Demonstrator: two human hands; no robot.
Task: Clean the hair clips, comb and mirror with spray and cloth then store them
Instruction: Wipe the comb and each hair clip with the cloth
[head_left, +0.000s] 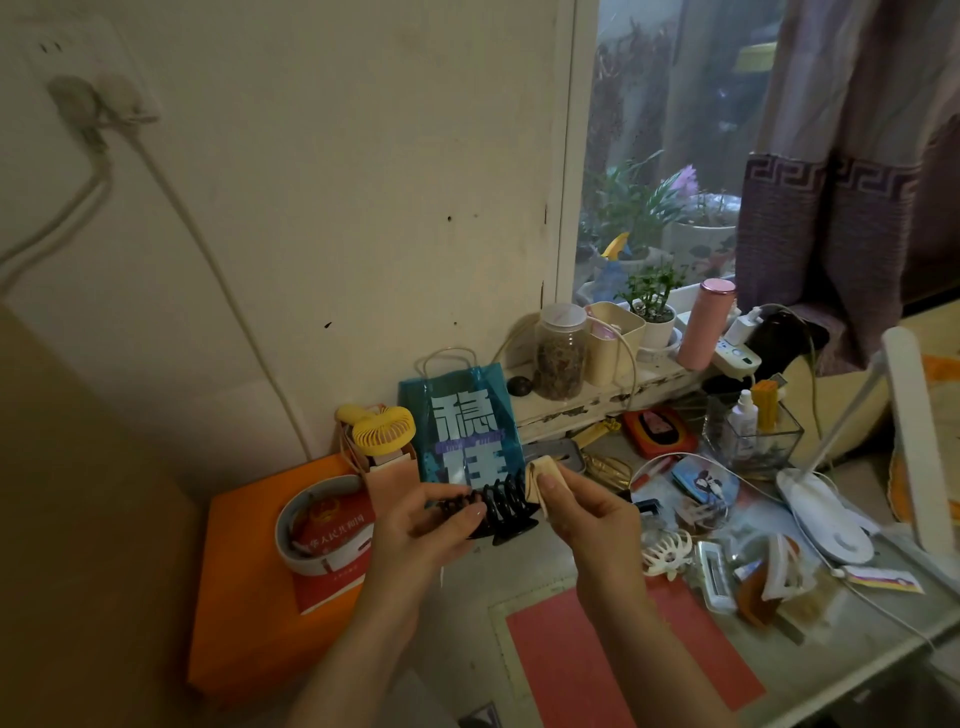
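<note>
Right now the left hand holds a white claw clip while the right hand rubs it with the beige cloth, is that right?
Not quite: the head view shows the claw clip in the left hand is black. The right hand does press the beige cloth against it.

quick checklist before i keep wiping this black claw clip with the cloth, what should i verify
1. Black plastic claw hair clip gripped firmly: ok, the left hand holds it above the desk.
2. Folded beige cloth in hand: ok, the right hand pinches it against the clip's teeth.
3. All the clip's teeth wiped: cannot tell, the far side is hidden.
4. Cloth damp with spray: cannot tell.
5. Small white spray bottle within reach: ok, it stands in the clear glass box to the right.
6. White claw clip waiting its turn: ok, it lies on the desk.
</note>
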